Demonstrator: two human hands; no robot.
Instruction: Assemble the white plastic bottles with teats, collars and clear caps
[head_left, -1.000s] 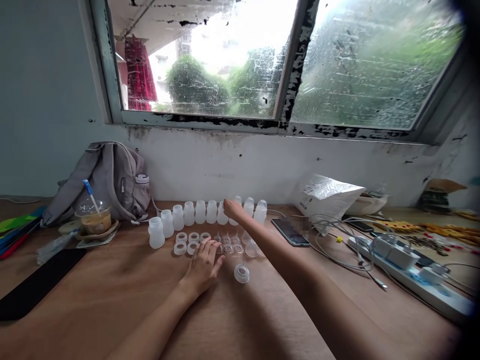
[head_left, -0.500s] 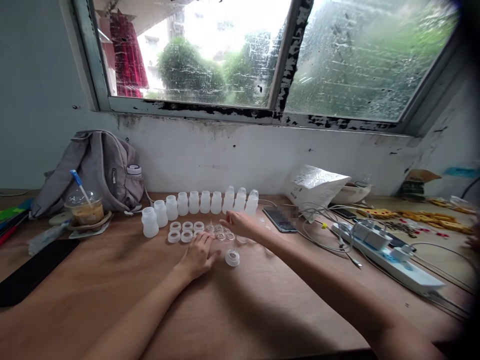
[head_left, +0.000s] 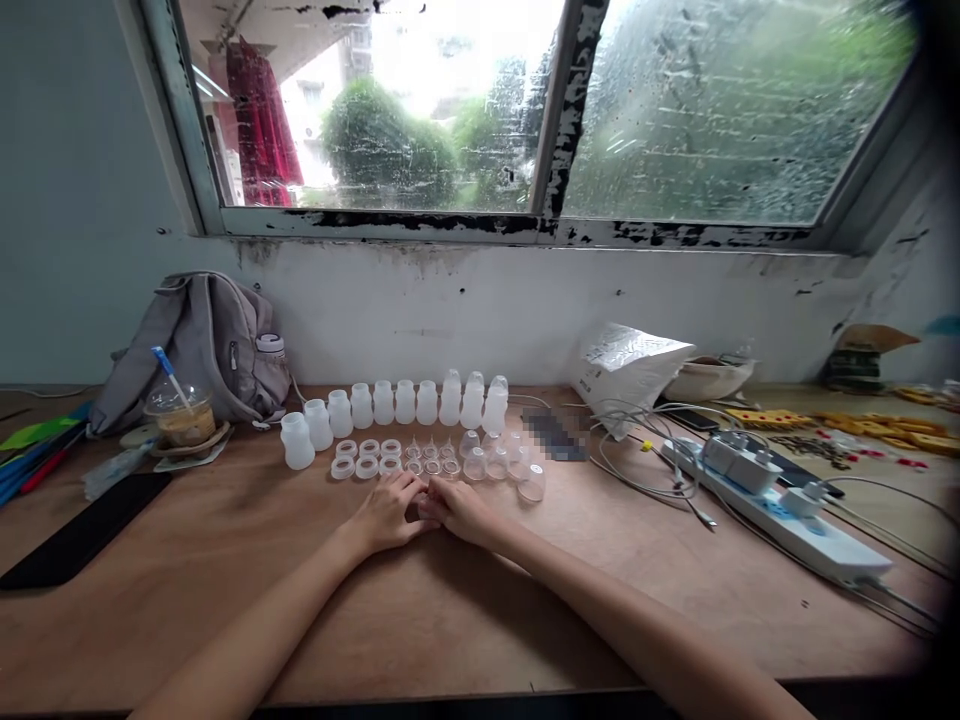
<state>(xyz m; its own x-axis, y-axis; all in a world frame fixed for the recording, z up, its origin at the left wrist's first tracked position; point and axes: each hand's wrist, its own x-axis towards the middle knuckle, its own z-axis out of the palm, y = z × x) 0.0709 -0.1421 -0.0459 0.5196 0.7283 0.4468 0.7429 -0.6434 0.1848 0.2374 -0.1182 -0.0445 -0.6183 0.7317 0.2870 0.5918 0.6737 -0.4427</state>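
Note:
My left hand (head_left: 390,512) and my right hand (head_left: 459,508) meet low over the table, fingers bent towards each other. Between the fingertips is a small pale piece, mostly covered, which I cannot make out. Just beyond my left hand lie white bottle collar rings (head_left: 367,467) in two short rows. Clear bottle nipples (head_left: 431,452) stand beside them, behind where the hands meet. Clear domed caps (head_left: 496,462) sit to the right, one domed cap (head_left: 532,484) nearer to me. Behind, a line holds frosted open bottles (head_left: 361,407) and three capped bottles (head_left: 473,401).
On the left are a grey backpack (head_left: 217,345), an iced drink cup (head_left: 184,415) and a black mat (head_left: 90,530). To the right lie a phone (head_left: 555,433), tangled cables (head_left: 637,470), a silver bag (head_left: 626,370) and a white power strip (head_left: 795,530).
My right hand has come back from the nipples and caps to meet my left hand. The collar ring with a nipple that stood beside my left hand no longer shows on the table.

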